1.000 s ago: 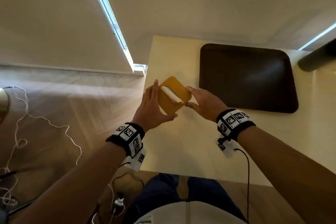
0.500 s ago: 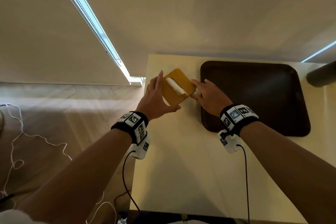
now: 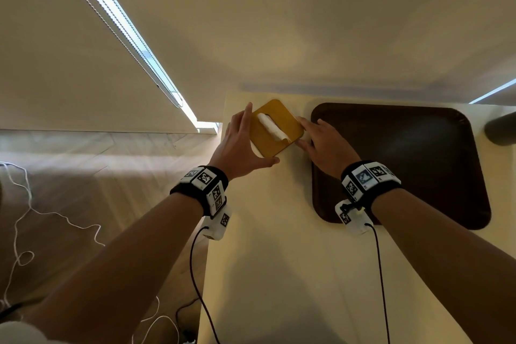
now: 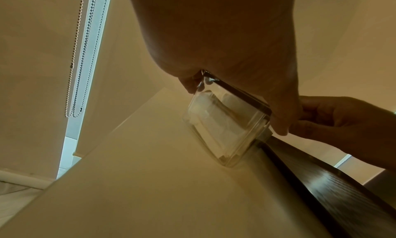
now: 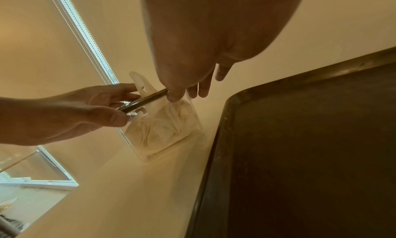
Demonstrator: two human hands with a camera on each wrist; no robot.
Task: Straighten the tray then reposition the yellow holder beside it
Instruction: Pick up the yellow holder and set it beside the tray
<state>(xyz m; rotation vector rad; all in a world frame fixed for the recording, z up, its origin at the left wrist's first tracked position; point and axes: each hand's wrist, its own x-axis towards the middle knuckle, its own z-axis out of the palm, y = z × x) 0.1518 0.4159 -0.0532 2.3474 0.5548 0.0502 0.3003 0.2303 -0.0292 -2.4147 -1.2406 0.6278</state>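
The yellow holder [image 3: 282, 117] has a yellow lid, a clear box body [image 4: 222, 123] and white tissue poking from its slot. It is near the table's far left corner, just left of the dark brown tray [image 3: 405, 162], turned at an angle to it. My left hand [image 3: 240, 142] grips its left side, thumb at the near corner. My right hand [image 3: 321, 139] pinches the lid's right edge, wrist over the tray's left rim. In the right wrist view the holder [image 5: 165, 128] stands close to the tray's corner [image 5: 235, 96].
The cream table [image 3: 279, 260] ends at its left edge just beside my left wrist, with wooden floor and white cables below. A window blind with bead chains [image 4: 75, 72] hangs at the left. A dark round object [image 3: 502, 128] lies beyond the tray's right side.
Both hands have carried the holder away from me, from the tray's near-left side up toward the table's far left corner. The tray has not shifted on the table.
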